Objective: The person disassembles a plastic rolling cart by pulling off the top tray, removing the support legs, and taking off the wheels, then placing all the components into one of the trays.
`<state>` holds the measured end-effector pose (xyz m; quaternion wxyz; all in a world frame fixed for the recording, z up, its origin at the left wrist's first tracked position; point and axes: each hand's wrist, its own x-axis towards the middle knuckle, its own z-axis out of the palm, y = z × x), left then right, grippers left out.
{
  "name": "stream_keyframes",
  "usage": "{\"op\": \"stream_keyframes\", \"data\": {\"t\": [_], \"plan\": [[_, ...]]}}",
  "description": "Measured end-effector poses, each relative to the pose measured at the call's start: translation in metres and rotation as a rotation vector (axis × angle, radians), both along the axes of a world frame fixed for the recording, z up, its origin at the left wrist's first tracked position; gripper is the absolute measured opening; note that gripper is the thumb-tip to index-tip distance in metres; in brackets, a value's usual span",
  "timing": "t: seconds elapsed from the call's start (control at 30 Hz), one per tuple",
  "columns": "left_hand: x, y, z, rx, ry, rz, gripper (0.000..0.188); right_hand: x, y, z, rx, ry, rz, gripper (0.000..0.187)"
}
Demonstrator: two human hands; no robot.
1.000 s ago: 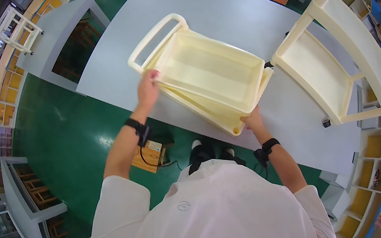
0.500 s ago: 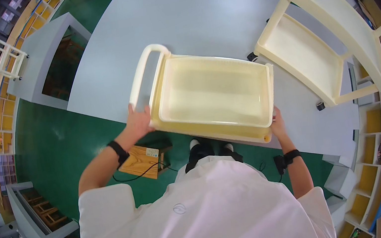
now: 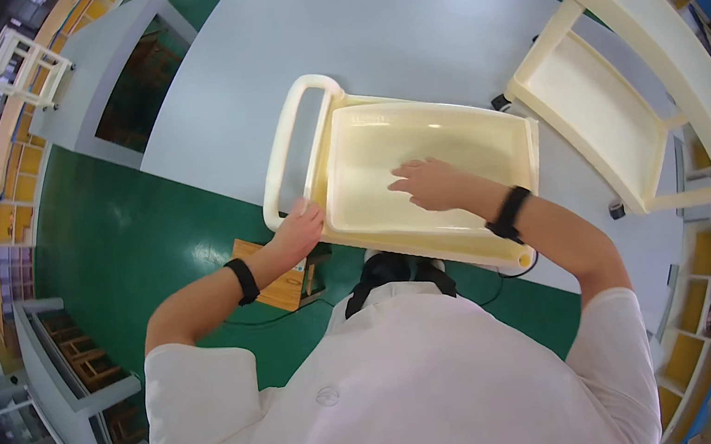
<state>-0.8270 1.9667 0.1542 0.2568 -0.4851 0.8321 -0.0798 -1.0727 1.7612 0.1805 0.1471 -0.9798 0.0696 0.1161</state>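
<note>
A cream plastic trolley tray (image 3: 359,245) with a rounded push handle (image 3: 282,159) on its left end lies at the near edge of the grey table, its deep basin facing up. At the tray's near left corner, beside the foot of the handle, my left hand (image 3: 300,230) is closed on the rim; some fingertips are hidden. My right hand (image 3: 432,185) reaches over the basin with fingers apart, holding nothing. Whether it touches the basin floor, I cannot tell. A round hole shows at the tray's near right corner.
The grey table (image 3: 359,19) extends beyond the tray. At its right stands a cream trolley frame (image 3: 671,28) with a lower shelf and black casters. A wooden stool (image 3: 278,293) with a dark cable is on the green floor near my feet. Shelving (image 3: 691,344) lines the right side.
My right hand has let go of the tray's right end and moved left over the basin. My left hand stays at the near left corner. The whole view has shifted slightly.
</note>
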Motion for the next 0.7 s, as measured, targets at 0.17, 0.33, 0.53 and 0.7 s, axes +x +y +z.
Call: {"op": "stream_keyframes", "data": {"t": [0.17,0.33,0.53,0.7], "plan": [[-0.009,-0.011,0.013,-0.103,-0.072,-0.124,0.022,0.03,-0.005,-0.001,-0.212,0.223,0.133,0.091],[-0.003,-0.023,-0.011,0.141,0.084,0.084,0.017,0.032,-0.005,-0.013,-0.194,0.366,0.028,0.109],[0.012,-0.025,-0.002,0.173,0.198,0.064,0.013,0.036,-0.006,-0.018,-0.173,0.381,-0.01,0.111],[0.009,-0.031,0.013,0.274,0.088,0.043,0.015,0.036,-0.003,-0.019,-0.198,0.386,-0.041,0.109]]}}
